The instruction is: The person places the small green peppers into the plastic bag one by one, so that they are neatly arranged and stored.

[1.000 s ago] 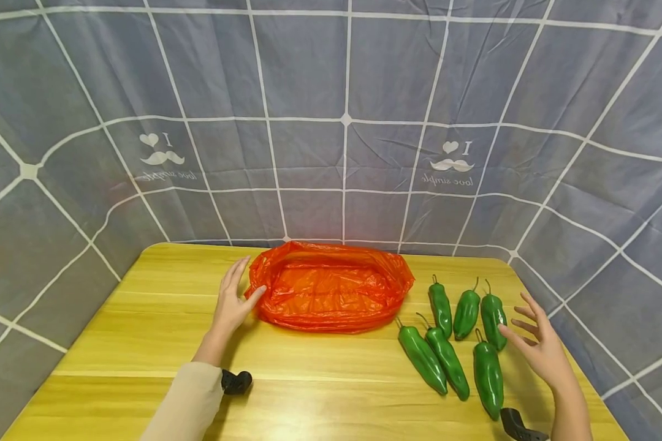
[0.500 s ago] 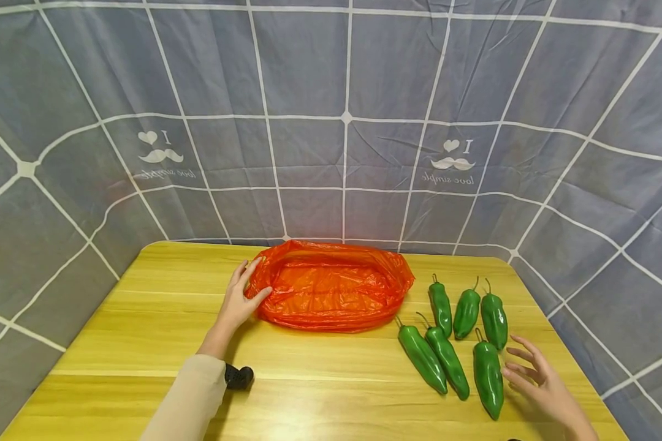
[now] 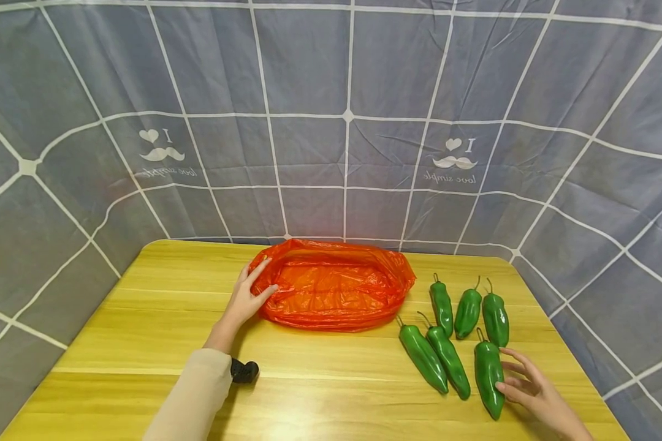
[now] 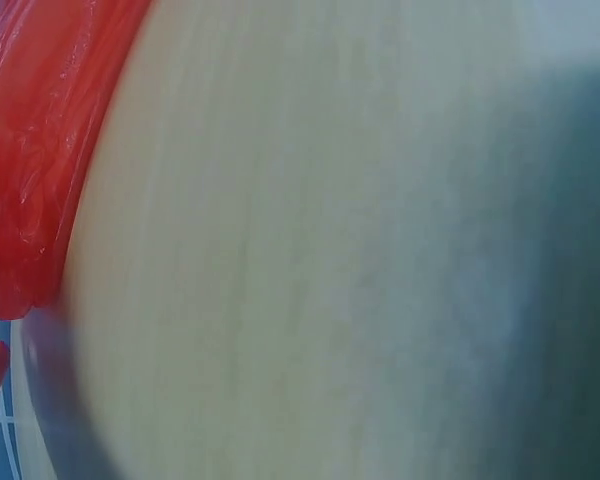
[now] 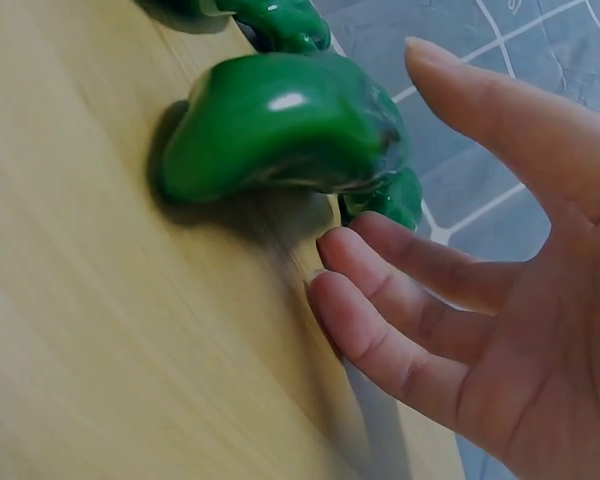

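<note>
An orange-red plastic bag (image 3: pixel 331 294) lies with its wide mouth open at the back of the table. My left hand (image 3: pixel 245 300) rests at its left rim, thumb and fingers spread over the edge. In the left wrist view the bag's side (image 4: pixel 45 150) shows at upper left, with one fingertip at the left edge. On the right lie several green peppers with stems. My right hand (image 3: pixel 532 386) is beside the nearest pepper (image 3: pixel 488 376), thumb over it. The right wrist view shows the fingers (image 5: pixel 390 355) loosely bent and apart from the pepper (image 5: pixel 270 130).
Two peppers lie side by side nearer the middle, one of them a long pepper (image 3: pixel 423 358). Others lie behind, including a shorter pepper (image 3: pixel 467 313). A grey curtain with white lines (image 3: pixel 309 153) encloses the wooden table (image 3: pixel 320 392).
My right hand has moved down and toward me, then left to the nearest pepper. My left hand has shifted right onto the bag's rim. The bag and peppers lie as before.
</note>
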`<move>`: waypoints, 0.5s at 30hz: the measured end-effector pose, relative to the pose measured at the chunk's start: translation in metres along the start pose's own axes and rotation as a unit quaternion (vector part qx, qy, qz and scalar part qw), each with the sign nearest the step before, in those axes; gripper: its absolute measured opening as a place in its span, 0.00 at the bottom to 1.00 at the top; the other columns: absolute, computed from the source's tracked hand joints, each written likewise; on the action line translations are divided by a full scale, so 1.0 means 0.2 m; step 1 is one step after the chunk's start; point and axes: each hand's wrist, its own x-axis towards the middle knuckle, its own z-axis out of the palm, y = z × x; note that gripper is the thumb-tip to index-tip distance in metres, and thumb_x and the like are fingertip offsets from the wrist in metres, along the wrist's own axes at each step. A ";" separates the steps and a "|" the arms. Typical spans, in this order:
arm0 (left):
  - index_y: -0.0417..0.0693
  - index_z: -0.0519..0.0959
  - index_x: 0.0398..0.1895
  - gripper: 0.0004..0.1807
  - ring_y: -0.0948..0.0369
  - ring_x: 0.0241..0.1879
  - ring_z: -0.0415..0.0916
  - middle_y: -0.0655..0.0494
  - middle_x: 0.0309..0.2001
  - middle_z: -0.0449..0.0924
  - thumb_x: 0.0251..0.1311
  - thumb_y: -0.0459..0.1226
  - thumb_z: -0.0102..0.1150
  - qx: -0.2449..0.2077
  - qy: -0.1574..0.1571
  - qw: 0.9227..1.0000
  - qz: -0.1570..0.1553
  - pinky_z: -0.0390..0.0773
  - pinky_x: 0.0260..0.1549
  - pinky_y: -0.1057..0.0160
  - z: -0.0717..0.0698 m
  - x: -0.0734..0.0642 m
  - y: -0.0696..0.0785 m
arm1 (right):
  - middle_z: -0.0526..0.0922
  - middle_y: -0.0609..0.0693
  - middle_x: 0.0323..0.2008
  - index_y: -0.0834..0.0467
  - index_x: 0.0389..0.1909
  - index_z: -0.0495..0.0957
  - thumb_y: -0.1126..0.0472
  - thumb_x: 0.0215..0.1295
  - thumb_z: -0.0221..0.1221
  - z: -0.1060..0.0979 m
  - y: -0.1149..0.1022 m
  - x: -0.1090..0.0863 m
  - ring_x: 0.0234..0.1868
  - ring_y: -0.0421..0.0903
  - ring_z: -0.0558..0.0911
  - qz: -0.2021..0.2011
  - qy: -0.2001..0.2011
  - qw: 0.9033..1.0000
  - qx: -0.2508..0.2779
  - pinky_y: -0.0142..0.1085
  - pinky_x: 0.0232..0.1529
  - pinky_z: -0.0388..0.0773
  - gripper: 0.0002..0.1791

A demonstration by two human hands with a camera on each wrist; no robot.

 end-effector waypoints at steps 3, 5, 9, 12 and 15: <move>0.54 0.63 0.65 0.34 0.33 0.62 0.50 0.29 0.65 0.47 0.54 0.44 0.61 0.002 -0.003 1.000 -0.001 0.54 0.55 0.32 0.01 0.00 0.00 | 0.70 0.37 0.49 0.62 0.67 0.51 0.72 0.60 0.55 0.01 0.00 0.00 0.42 0.33 0.77 -0.002 -0.008 1.000 -0.013 0.31 0.36 0.78 0.35; 0.55 0.63 0.65 0.34 0.32 0.62 0.50 0.28 0.65 0.46 0.54 0.44 0.61 0.004 -0.005 1.000 -0.007 0.55 0.54 0.32 0.01 0.00 0.00 | 0.71 0.47 0.50 0.62 0.67 0.51 0.72 0.59 0.56 0.02 -0.01 0.01 0.42 0.33 0.77 -0.005 -0.013 1.000 -0.028 0.29 0.37 0.77 0.36; 0.56 0.63 0.65 0.34 0.32 0.63 0.48 0.27 0.66 0.45 0.54 0.45 0.61 0.006 -0.009 1.000 -0.013 0.54 0.55 0.32 0.02 0.00 0.00 | 0.67 0.69 0.53 0.62 0.68 0.50 0.71 0.58 0.57 0.03 -0.02 0.01 0.44 0.29 0.74 0.003 -0.022 0.998 -0.060 0.26 0.39 0.74 0.38; 0.55 0.64 0.65 0.33 0.32 0.63 0.46 0.26 0.66 0.44 0.54 0.45 0.61 0.004 -0.009 1.000 -0.009 0.53 0.55 0.32 0.03 0.00 0.00 | 0.62 0.74 0.57 0.60 0.69 0.49 0.68 0.59 0.57 0.03 -0.03 0.02 0.47 0.29 0.72 0.024 -0.029 0.996 -0.079 0.26 0.39 0.72 0.39; 0.55 0.64 0.65 0.33 0.32 0.63 0.47 0.27 0.66 0.44 0.54 0.44 0.61 0.002 -0.008 1.000 -0.006 0.53 0.55 0.32 0.03 0.00 0.01 | 0.57 0.73 0.61 0.57 0.69 0.48 0.66 0.59 0.58 0.04 -0.04 0.02 0.52 0.47 0.73 0.037 -0.037 0.995 -0.089 0.34 0.41 0.74 0.40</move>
